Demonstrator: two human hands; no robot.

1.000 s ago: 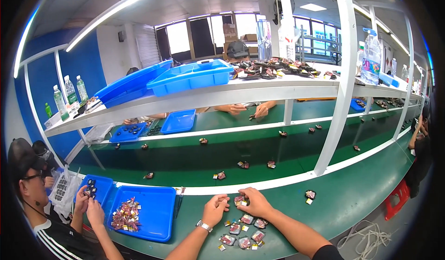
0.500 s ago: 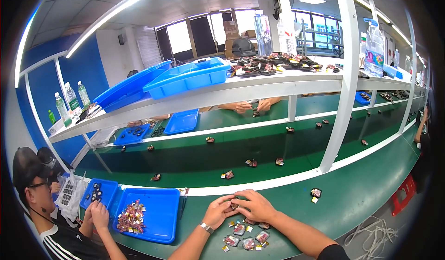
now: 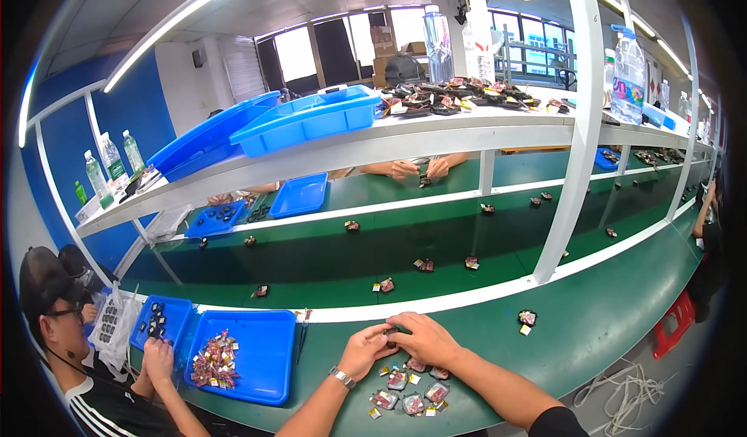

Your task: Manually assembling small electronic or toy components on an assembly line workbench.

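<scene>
Over the near green bench, both my hands meet around a small dark-cased electronic part [image 3: 392, 338], mostly covered by fingers. My left hand [image 3: 366, 354] pinches it from the left, a metal watch on that wrist. From the right, the fingers of my right hand [image 3: 426, 340] curl over the same part. Just below my hands lie several small electronic assemblies [image 3: 413, 403], with clear or dark cases, reddish insides and white-and-yellow tabs. Another such assembly [image 3: 527, 318] sits alone to the right.
Left of my hands is a blue tray [image 3: 280, 351] heaped with small wired parts [image 3: 215, 363]. A co-worker [image 3: 58, 328] works at a smaller blue tray [image 3: 175, 309]. Beyond a white rail [image 3: 405, 308], assemblies dot the green belt. A white post [image 3: 566, 172] and raised shelf [image 3: 334, 141] stand ahead.
The view has shifted slightly. My hands stay together on the dark part, with the right fingers a little more folded over it.
</scene>
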